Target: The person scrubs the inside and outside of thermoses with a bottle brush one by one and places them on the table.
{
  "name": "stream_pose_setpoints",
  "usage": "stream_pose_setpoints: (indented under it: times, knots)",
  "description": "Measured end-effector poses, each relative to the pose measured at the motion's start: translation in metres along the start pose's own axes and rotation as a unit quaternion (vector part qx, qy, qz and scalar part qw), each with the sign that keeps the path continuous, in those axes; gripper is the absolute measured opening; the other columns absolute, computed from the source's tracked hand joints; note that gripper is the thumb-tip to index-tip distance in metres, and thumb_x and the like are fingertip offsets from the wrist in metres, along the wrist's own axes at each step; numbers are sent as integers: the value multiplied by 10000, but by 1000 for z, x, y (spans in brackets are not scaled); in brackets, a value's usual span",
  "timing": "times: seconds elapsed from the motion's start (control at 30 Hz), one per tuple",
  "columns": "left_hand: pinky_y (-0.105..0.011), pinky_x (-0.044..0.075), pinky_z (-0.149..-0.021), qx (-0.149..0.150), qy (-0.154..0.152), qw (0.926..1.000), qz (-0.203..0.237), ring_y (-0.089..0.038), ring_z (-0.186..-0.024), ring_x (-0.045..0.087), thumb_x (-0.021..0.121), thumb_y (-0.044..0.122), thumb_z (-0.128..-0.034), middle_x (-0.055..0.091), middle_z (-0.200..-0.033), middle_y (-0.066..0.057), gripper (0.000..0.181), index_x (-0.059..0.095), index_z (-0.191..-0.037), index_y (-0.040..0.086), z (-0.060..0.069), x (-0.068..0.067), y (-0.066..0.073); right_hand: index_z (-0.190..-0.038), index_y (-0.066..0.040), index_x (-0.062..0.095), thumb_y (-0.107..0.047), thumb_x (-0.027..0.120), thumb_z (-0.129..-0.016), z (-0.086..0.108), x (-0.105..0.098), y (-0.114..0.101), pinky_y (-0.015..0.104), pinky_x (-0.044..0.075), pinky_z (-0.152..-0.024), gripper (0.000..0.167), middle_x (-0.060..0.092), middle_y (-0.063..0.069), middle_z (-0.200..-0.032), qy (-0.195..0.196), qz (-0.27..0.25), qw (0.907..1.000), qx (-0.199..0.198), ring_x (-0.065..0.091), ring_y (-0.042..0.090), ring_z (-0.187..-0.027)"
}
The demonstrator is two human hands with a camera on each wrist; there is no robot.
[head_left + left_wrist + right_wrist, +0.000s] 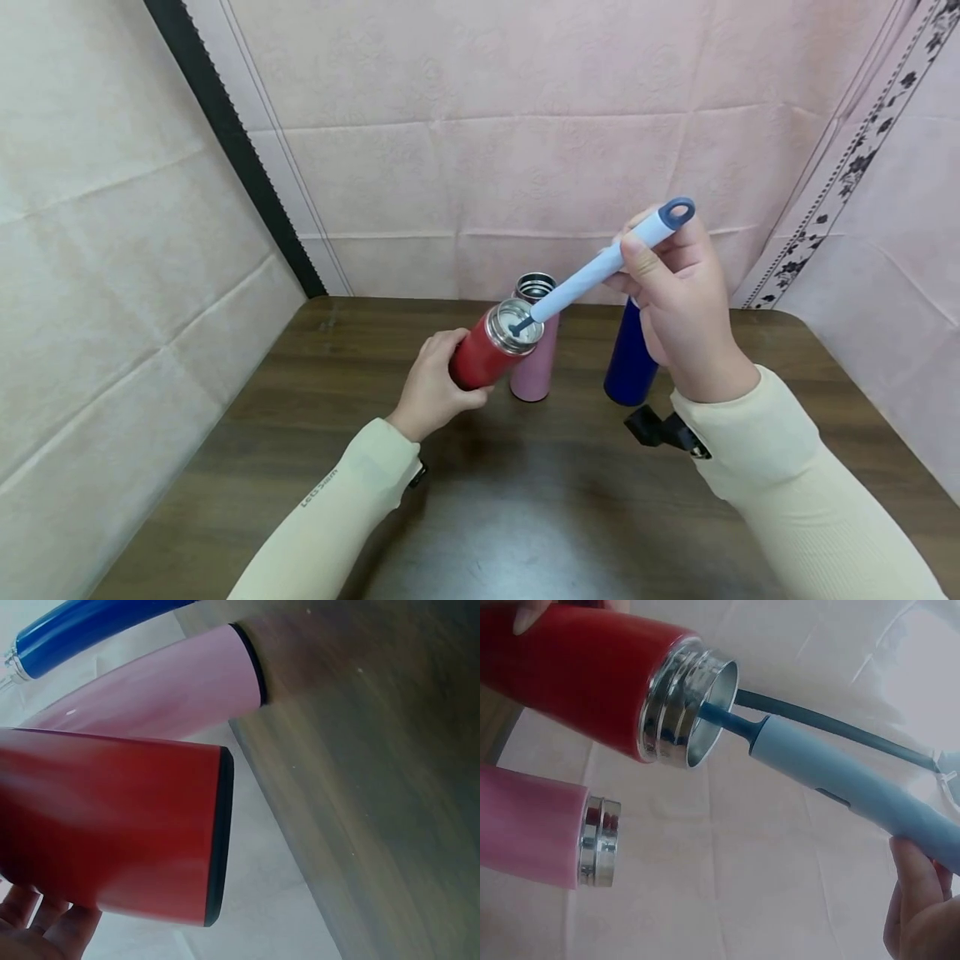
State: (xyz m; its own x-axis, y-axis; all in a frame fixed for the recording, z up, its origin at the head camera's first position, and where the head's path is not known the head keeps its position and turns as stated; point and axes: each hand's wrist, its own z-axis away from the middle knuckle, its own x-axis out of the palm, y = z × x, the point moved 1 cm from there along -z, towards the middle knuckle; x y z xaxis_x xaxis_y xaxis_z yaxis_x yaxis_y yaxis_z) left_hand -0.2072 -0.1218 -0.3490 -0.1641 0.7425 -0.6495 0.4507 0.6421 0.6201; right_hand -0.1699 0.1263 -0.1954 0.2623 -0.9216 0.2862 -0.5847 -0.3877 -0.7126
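Observation:
My left hand (pixel 433 383) grips a red insulated bottle (pixel 480 358), tilted with its open steel mouth up and to the right. Its black-rimmed base is off the table in the left wrist view. Between the thumb and fingers of my right hand (pixel 686 308) is a light blue bottle brush (pixel 581 287) with a dark blue loop at its end. The brush's dark stem enters the red bottle's mouth, as the right wrist view confirms; its head is hidden inside. Close behind the red bottle stands an uncapped pink bottle (pixel 534 371).
A dark blue bottle (pixel 628 362) stands at the right, partly behind my right hand. All is over a brown wooden table (pixel 525 500), with pale cloth (pixel 480 167) hanging behind it and at both sides. Black devices are strapped to both wrists.

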Motion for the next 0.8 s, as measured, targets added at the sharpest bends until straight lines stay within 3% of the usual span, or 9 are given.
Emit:
stream_pose_setpoints:
  times: [0.27, 0.57, 0.8]
  knots:
    - [-458, 519, -865, -16, 83, 10000, -21, -189, -1098, 491, 870, 187, -644, 560, -1185, -5, 685, 531, -1239, 154, 3, 0, 6, -928, -84, 563, -26, 563, -940, -1, -4, 3, 212, 495, -629, 60, 569, 17, -796, 36, -290, 9996, 5, 510, 116, -704]
    - [-453, 532, -838, 54, 64, 9999, -123, -194, -1090, 494, 890, 187, -602, 557, -1184, -8, 748, 524, -1254, 159, 3, 4, 11, -930, -132, 568, 28, 513, -950, 3, -4, 13, 228, 544, -697, 171, 581, -15, -806, -61, 445, 9988, 176, 558, 97, -752]
    - [-448, 538, -824, 159, 50, 9997, -185, -188, -1084, 496, 891, 190, -593, 556, -1187, -5, 755, 528, -1254, 155, 2, 7, 16, -922, -153, 552, 62, 506, -941, 4, -4, 20, 264, 565, -726, 221, 574, -14, -798, -51, 693, 9968, 383, 571, 101, -756]
